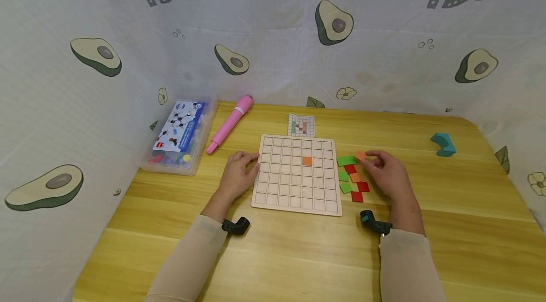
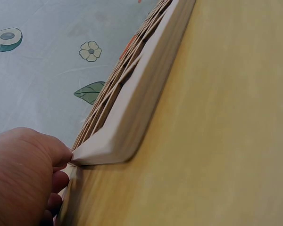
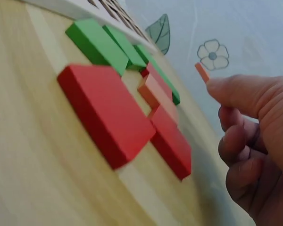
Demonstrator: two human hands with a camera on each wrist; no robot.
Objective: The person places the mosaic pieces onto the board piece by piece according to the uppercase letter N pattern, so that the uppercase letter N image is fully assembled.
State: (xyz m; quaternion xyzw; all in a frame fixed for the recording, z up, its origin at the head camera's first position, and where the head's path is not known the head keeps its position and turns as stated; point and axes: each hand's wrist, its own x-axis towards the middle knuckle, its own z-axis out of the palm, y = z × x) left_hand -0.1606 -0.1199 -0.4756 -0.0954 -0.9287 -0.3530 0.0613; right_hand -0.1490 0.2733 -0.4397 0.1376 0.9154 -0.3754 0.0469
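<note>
On the table lies a pale wooden grid board (image 1: 298,208), with one orange tile (image 1: 307,161) in a cell right of its middle. My left hand (image 1: 236,175) rests beside the board's left edge, thumb and index finger touching it; in the left wrist view the thumb tip is at the edge near a corner. Between thumb and index finger, my right hand (image 1: 387,174) pinches another orange square tile (image 3: 202,72), raised off the table in the right wrist view. Below it lie green tiles (image 3: 96,46), red tiles (image 3: 106,113) and an orange tile (image 3: 155,94).
A printed pattern card (image 1: 301,125) lies just behind the board. At the back left stand a clear plastic case (image 1: 196,150) with a molecule label and a pink stick-shaped object (image 1: 230,124). A teal curved block (image 1: 444,144) is at the far right. A patterned curtain (image 1: 277,32) hangs behind.
</note>
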